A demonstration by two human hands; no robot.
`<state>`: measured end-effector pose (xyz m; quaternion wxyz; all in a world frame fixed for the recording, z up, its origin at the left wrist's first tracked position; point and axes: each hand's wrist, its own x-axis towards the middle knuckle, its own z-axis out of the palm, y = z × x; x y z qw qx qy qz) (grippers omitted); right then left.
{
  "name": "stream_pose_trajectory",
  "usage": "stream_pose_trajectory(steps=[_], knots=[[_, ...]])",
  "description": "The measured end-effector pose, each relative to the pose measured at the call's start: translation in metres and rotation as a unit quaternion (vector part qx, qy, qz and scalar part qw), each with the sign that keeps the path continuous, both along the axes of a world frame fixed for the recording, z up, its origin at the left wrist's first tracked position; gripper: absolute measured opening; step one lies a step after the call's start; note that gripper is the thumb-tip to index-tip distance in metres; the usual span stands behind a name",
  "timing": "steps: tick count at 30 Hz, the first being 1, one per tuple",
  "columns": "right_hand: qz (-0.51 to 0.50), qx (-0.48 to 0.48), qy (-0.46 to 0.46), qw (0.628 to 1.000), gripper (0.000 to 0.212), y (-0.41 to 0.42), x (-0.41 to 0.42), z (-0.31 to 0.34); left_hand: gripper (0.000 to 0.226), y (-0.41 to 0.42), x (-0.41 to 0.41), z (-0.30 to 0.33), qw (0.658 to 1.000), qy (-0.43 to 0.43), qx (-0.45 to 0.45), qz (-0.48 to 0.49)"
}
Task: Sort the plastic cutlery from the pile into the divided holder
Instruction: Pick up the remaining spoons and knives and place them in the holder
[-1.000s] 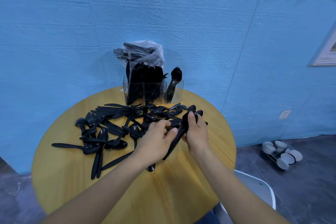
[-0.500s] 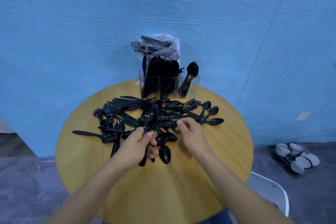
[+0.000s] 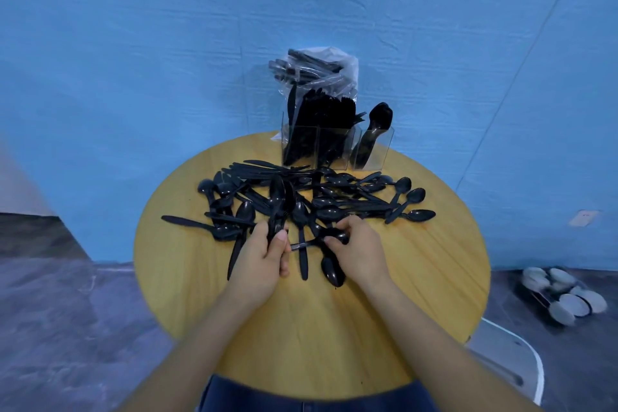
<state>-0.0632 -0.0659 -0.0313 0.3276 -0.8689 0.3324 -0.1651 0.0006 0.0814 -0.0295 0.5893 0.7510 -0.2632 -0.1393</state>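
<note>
On the round wooden table, the left hand grips upright spoons while the right hand seemingly pinches a spoon lying left-right at the pile's near edge, the divided holder far behind.

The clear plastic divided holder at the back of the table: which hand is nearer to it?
Neither clearly. Left hand and right hand both work below the clear plastic divided holder, across the black cutlery pile.

No text, label, brand, number or sign can be read anywhere in this view.
</note>
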Motion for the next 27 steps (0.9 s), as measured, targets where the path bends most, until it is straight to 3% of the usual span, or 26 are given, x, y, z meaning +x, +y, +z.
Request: stream_pose_trajectory(steps=[4,10,14,20,27], knots=[[-0.022,0.070,-0.092,0.993,0.004,-0.008,-0.009,0.002,0.017,0.000,-0.006,-0.001,0.998,-0.053,0.028,-0.018],[-0.056,0.126,-0.243,0.960,0.007,-0.021,-0.022,0.007,0.019,-0.001,-0.005,0.001,0.999,-0.037,0.013,-0.006],[-0.026,0.105,-0.316,0.942,0.022,-0.037,-0.034,0.026,0.017,-0.007,-0.001,0.006,1.000,-0.004,-0.014,0.005],[0.119,0.029,-0.238,0.964,0.026,-0.051,-0.048,0.062,0.019,-0.028,0.007,0.018,0.999,0.042,-0.005,-0.014],[0.125,0.028,-0.234,0.964,0.018,-0.032,-0.031,0.066,0.023,-0.046,-0.015,0.020,0.991,0.053,0.036,-0.113]])
